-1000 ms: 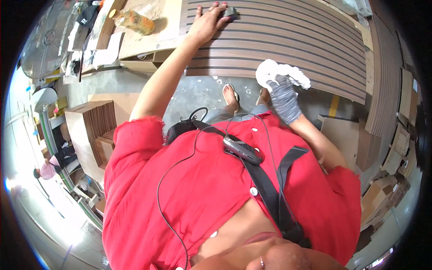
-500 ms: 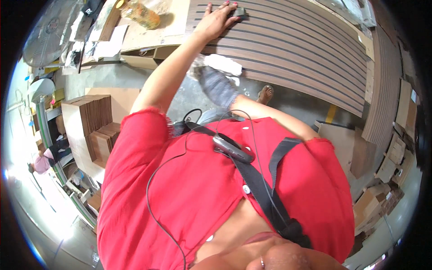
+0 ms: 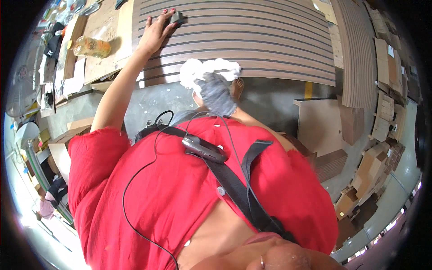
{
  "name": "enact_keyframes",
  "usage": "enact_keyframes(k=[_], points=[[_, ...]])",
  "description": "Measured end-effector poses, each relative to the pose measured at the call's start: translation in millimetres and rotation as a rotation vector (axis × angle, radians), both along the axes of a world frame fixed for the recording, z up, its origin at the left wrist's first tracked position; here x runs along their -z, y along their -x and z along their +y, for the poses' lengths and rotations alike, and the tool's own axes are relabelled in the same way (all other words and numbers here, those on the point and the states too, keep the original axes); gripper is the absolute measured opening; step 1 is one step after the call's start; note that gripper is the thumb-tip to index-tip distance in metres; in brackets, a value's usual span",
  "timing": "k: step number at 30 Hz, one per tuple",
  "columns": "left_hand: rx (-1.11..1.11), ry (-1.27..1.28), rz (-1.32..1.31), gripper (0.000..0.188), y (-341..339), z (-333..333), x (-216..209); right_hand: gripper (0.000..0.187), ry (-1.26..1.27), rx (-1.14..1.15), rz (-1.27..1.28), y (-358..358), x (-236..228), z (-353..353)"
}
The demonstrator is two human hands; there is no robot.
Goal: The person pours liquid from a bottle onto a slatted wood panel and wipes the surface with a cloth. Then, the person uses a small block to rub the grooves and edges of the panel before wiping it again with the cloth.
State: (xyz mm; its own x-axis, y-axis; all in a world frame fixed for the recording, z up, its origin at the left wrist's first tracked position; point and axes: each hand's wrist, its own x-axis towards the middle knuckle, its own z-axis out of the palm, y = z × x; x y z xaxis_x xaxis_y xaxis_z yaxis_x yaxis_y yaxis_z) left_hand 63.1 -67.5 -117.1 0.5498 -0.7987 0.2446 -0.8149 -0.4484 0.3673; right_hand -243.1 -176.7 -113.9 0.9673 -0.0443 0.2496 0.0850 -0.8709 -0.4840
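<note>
On a wood-look panel (image 3: 270, 45) with dark parallel grooves, my left hand (image 3: 155, 36) rests near the left end, arm stretched forward. Its thumb and index finger lie on either side of a small dark block (image 3: 177, 18), while the other fingers are spread. My right hand (image 3: 217, 93), in a grey knit glove and smeared by motion, is at the panel's near edge. It grips a bunched white cloth (image 3: 191, 74) that overlaps that edge. The cloth hides the right fingertips.
Left of the panel, a bottle with yellow contents (image 3: 92, 47) lies on a wooden tabletop (image 3: 96, 24). More grooved panels (image 3: 357, 54) stand along the right side. Boards (image 3: 319, 119) lean by the floor at right, and cardboard boxes (image 3: 371, 166) are farther right. A foot (image 3: 237, 89) shows below the panel.
The view has shifted, so the panel and bottle appear farther left. My right hand and the white cloth have moved forward over the panel's near edge. My left hand keeps its place by the block.
</note>
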Motion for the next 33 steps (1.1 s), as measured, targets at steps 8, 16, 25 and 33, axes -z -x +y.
enact_keyframes(k=[8,16,25,33], points=[[0.032,0.007,0.081,0.046,8.9,-2.6,-19.0,0.03,-0.912,0.755,-0.138,68.6,11.2,-107.5],[0.002,-0.039,0.115,0.044,8.3,-6.7,-20.2,0.023,0.048,1.075,-0.243,156.3,43.2,-294.9],[-0.017,-0.045,0.139,0.045,15.7,-14.0,-28.3,0.034,-0.079,1.347,-0.232,226.6,33.7,-452.6],[-0.225,0.083,0.2,0.041,28.3,-5.0,-17.7,0.035,-0.075,0.86,-0.407,110.0,-85.8,-472.5]])
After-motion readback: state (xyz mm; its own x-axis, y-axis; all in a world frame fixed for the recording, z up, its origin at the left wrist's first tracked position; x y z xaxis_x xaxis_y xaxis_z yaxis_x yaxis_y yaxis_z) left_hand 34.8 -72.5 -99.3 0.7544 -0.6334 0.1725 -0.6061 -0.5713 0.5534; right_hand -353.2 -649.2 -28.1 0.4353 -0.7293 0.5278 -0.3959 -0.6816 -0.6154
